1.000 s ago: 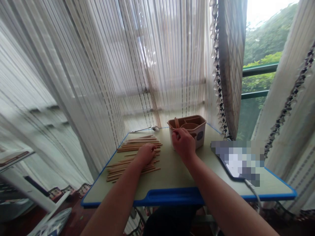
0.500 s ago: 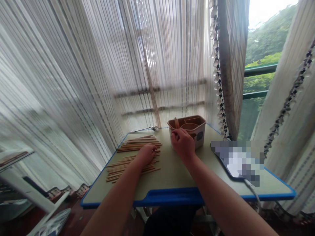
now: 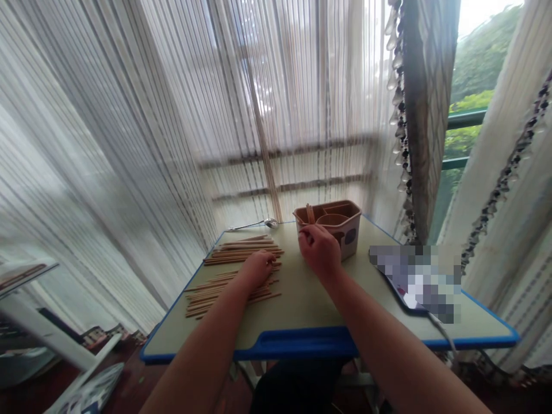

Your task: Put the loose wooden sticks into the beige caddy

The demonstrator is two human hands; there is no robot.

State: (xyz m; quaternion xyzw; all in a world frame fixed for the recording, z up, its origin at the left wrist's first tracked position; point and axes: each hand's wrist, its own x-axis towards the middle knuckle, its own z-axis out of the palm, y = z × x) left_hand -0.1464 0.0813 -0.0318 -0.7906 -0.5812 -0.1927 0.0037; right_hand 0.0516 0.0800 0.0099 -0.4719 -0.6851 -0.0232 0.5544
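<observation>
Two groups of wooden chopsticks (image 3: 215,299) lie on the left half of the table, roughly side to side. Over their right ends is my left hand (image 3: 257,269), its fingers curled down onto a chopstick; the fingertips are partly hidden. A brown and cream divided utensil holder (image 3: 351,241) stands at the back. Against its front left corner is my right hand (image 3: 319,247), closed, with what it holds hidden from me. Just above this hand, a few chopsticks (image 3: 309,214) stand upright in the holder's left compartment.
A metal spoon (image 3: 271,223) lies at the table's back left edge. To the right is a tablet-like device (image 3: 405,293), partly blurred out, with a white cable (image 3: 442,330). The table (image 3: 310,305) has a blue rim, and striped curtains hang behind it.
The view has shifted slightly. Both hands stay almost in place, the left on the chopsticks and the right at the holder; the holder and chopsticks look the same.
</observation>
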